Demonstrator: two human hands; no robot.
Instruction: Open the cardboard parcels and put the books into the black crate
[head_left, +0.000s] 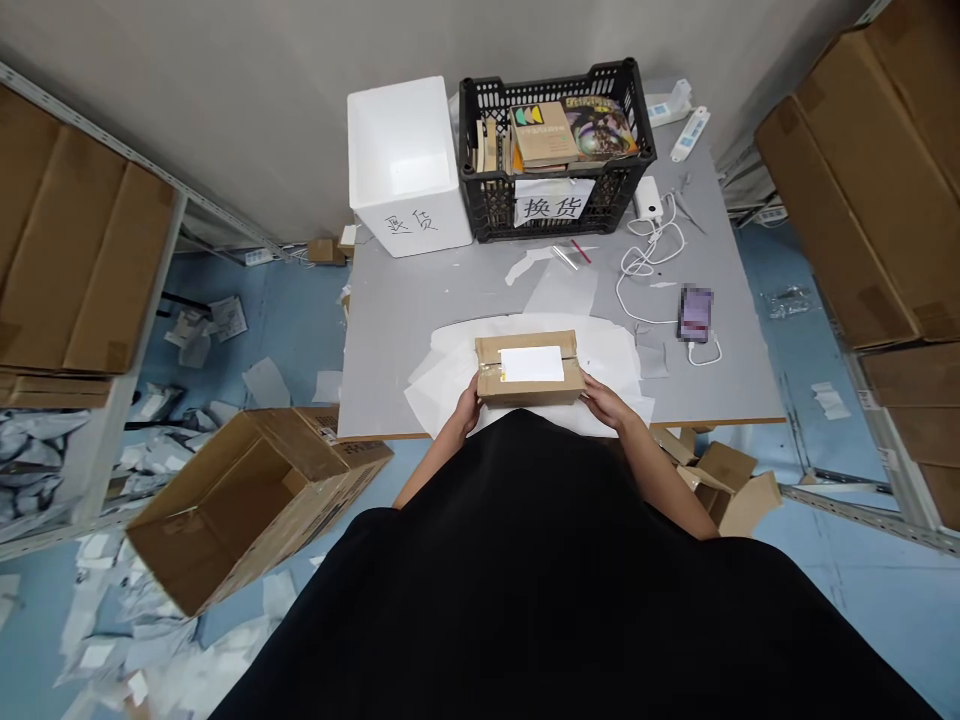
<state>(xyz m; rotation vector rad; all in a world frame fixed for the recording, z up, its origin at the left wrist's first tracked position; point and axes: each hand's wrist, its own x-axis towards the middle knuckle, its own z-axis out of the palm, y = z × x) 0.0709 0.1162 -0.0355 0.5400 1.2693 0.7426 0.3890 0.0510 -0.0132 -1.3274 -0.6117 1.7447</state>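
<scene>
A small taped cardboard box (492, 386) with a blank-looking white label (532, 364) on top is at the near edge of the table. My left hand (469, 402) grips its left end, and my right hand (602, 400) grips its right end, the fingers pressed to the sides. Beneath the box spread white paper sheets (615, 350). Part of each hand's fingers is hidden by the box. Beyond it, a red pen-like stick (581, 251) and a thin silvery strip (565, 258) lie on the grey table (450, 285).
At the back stand a white foam bin (409, 200) and a black crate (491, 205) holding books. A phone (695, 312) with a white cable (637, 265) lies to the right. On the left floor, an open carton (247, 490) sits among plastic parcels (150, 580). Shelved boxes (847, 190) flank the table.
</scene>
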